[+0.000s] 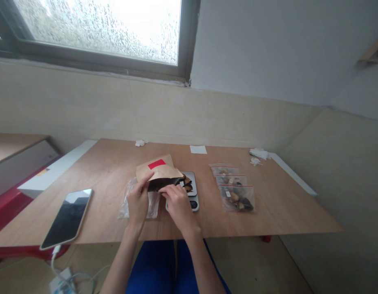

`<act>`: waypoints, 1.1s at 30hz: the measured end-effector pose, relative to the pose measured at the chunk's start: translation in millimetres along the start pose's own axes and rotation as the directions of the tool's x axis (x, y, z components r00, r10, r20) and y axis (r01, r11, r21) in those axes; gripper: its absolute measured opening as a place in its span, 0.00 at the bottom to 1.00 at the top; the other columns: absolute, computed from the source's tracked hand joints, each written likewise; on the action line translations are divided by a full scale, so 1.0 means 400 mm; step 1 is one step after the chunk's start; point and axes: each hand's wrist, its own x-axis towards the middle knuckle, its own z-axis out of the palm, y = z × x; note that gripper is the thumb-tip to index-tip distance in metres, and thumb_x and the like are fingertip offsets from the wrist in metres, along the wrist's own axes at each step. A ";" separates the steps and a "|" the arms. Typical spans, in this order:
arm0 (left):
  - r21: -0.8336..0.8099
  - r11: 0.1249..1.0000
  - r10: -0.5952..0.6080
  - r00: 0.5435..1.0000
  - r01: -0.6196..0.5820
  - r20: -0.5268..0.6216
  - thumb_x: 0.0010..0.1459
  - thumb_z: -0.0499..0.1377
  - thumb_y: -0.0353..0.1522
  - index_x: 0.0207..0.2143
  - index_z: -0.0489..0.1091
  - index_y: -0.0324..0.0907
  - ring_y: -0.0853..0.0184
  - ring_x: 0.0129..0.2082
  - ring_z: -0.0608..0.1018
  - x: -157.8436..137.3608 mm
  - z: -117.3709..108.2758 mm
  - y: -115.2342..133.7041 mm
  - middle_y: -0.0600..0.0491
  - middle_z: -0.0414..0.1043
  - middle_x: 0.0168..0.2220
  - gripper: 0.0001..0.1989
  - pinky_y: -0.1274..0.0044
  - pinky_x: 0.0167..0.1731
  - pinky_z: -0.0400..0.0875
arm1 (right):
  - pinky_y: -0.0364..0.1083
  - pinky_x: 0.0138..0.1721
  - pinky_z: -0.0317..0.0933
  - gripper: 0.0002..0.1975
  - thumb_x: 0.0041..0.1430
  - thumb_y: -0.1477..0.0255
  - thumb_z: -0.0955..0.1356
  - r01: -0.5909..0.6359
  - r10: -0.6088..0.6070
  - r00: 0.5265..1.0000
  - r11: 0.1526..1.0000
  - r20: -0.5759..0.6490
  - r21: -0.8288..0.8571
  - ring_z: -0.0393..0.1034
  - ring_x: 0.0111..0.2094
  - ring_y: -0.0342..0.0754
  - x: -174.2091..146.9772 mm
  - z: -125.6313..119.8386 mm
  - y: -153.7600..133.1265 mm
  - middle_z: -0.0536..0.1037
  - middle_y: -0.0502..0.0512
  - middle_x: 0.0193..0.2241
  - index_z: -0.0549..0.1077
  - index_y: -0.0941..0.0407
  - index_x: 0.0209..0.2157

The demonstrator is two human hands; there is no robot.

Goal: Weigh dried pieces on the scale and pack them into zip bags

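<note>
Head view: a flat brown kraft-paper bag (168,172) with a red rectangular label (157,164) is up between the 2 hands, just beyond the fingertips and a little left of the wooden tabletop's (283,208) middle. Its dark near edge, apparently the mouth, runs roughly left to right, its right end reaching over a pale, flat digital scale (193,205). The left hand (138,202) is closed on the bag's near left side, fingertips on the paper; the right hand (178,203) has its bent fingers against the dark edge farther right, and I cannot tell whether they pinch it or only press there. Of the 2, the right hand is nearer the scale, overlapping its front left corner. Curled dark-brown dried pieces (188,184) show at the bag's right end, over the scale's plate; whether all of them rest on the plate or some are within the mouth is unclear. Beneath the bag and left hand lies a crumpled clear plastic bag (152,206), partly covered. Farther right, 3 clear zip bags with red seal lines (238,198) overlap, their contents blurred. Well left lies a black-screened phone (69,216). The bag's inside is hidden, the scale's display unreadable, and the forearms are cut off below.
</note>
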 end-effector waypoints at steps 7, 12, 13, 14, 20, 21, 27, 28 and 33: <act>0.006 1.000 0.007 1.000 -0.007 -0.016 0.56 0.49 0.34 0.46 0.73 0.44 0.66 0.31 0.76 0.039 -0.013 -0.005 0.51 0.78 0.37 0.19 0.78 0.30 0.66 | 0.49 0.41 0.60 0.13 0.61 0.79 0.59 -0.124 0.105 0.981 0.986 -0.165 -0.111 0.66 0.39 0.50 -0.101 -0.034 0.155 0.73 0.57 0.38 0.73 0.56 0.36; 0.012 1.000 0.018 1.000 -0.018 -0.007 0.56 0.49 0.35 0.46 0.73 0.43 0.67 0.28 0.75 0.046 -0.010 -0.004 0.51 0.78 0.34 0.19 0.79 0.28 0.65 | 0.53 0.39 0.61 0.15 0.60 0.80 0.58 -0.196 0.166 0.978 0.935 -0.125 -0.294 0.65 0.37 0.54 -0.110 -0.007 0.211 0.72 0.59 0.36 0.75 0.56 0.37; 0.017 1.000 0.020 1.000 -0.020 -0.002 0.55 0.49 0.35 0.46 0.73 0.43 0.68 0.26 0.74 0.044 -0.008 -0.004 0.52 0.78 0.32 0.19 0.79 0.27 0.64 | 0.53 0.39 0.61 0.15 0.59 0.81 0.58 -0.194 0.165 0.979 0.937 -0.120 -0.290 0.64 0.38 0.54 -0.107 0.002 0.216 0.72 0.60 0.36 0.75 0.56 0.36; 0.021 1.000 0.019 1.000 -0.019 0.004 0.55 0.49 0.35 0.46 0.73 0.44 0.68 0.25 0.73 0.043 -0.007 -0.003 0.53 0.77 0.31 0.19 0.79 0.26 0.64 | 0.53 0.40 0.62 0.16 0.59 0.81 0.57 -0.188 0.161 0.980 0.945 -0.119 -0.269 0.64 0.38 0.54 -0.104 0.011 0.221 0.72 0.60 0.36 0.75 0.56 0.37; 0.016 1.000 0.011 1.000 -0.011 0.010 0.56 0.49 0.36 0.46 0.73 0.43 0.70 0.22 0.71 0.043 -0.006 0.002 0.54 0.76 0.28 0.19 0.80 0.25 0.63 | 0.52 0.44 0.63 0.20 0.56 0.85 0.56 -0.169 0.154 0.980 0.979 -0.129 -0.114 0.65 0.42 0.53 -0.090 0.039 0.244 0.69 0.62 0.39 0.75 0.57 0.40; 0.018 1.000 0.010 1.000 -0.010 0.010 0.56 0.49 0.36 0.46 0.73 0.43 0.70 0.22 0.71 0.043 -0.007 0.002 0.54 0.76 0.28 0.19 0.80 0.24 0.63 | 0.54 0.45 0.63 0.20 0.56 0.85 0.57 -0.175 0.158 0.979 0.977 -0.129 -0.126 0.64 0.43 0.54 -0.089 0.035 0.239 0.69 0.62 0.40 0.74 0.57 0.41; -0.016 1.000 0.007 1.000 -0.007 0.028 0.55 0.49 0.34 0.46 0.73 0.43 0.69 0.25 0.73 0.032 0.000 0.000 0.53 0.77 0.30 0.19 0.79 0.26 0.65 | 0.54 0.47 0.63 0.20 0.58 0.82 0.57 -0.103 0.098 0.984 0.994 -0.148 -0.029 0.64 0.45 0.52 -0.079 -0.008 0.125 0.68 0.60 0.42 0.72 0.55 0.45; -0.035 0.999 0.004 1.000 -0.003 0.030 0.55 0.49 0.34 0.46 0.73 0.42 0.67 0.27 0.75 0.029 0.003 -0.001 0.52 0.78 0.31 0.19 0.79 0.27 0.66 | 0.52 0.49 0.63 0.20 0.58 0.82 0.57 -0.071 0.073 0.987 0.997 -0.140 0.020 0.64 0.46 0.50 -0.074 -0.009 0.098 0.68 0.59 0.43 0.71 0.54 0.47; -0.116 0.993 0.005 0.999 -0.001 0.036 0.55 0.49 0.33 0.46 0.73 0.43 0.63 0.39 0.77 0.013 0.013 -0.007 0.50 0.77 0.42 0.19 0.75 0.36 0.69 | 0.51 0.56 0.59 0.23 0.58 0.84 0.56 0.042 -0.043 0.999 0.992 0.009 0.122 0.60 0.54 0.48 -0.028 0.026 0.003 0.69 0.59 0.49 0.66 0.57 0.53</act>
